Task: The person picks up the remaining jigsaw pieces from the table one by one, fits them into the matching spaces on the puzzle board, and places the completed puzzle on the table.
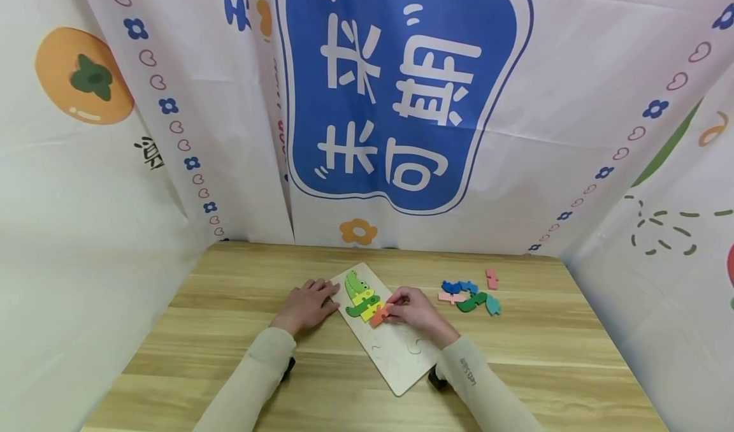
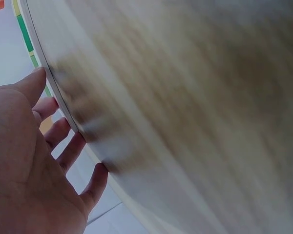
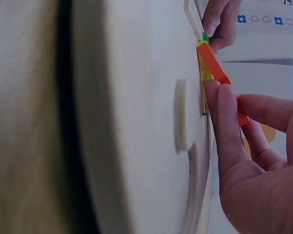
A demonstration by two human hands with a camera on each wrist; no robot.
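Observation:
A pale wooden puzzle board (image 1: 401,362) lies at a slant on the table, with a green crocodile head (image 1: 355,284) and green and yellow body pieces (image 1: 364,304) set in its upper part. My right hand (image 1: 417,309) pinches an orange puzzle piece (image 1: 378,317) between thumb and fingers, at the lower end of the yellow pieces. In the right wrist view the orange piece (image 3: 215,66) stands tilted against the board. My left hand (image 1: 309,304) rests at the board's left edge, its fingertips (image 2: 101,168) on the tabletop and thumb near the board.
Right of the board lies a loose group of pieces: blue (image 1: 451,287), light pink (image 1: 452,298), green (image 1: 471,302) and teal (image 1: 493,304). A pink piece (image 1: 492,278) lies apart behind them. A printed curtain (image 1: 252,190) hangs behind the wooden table (image 1: 229,273).

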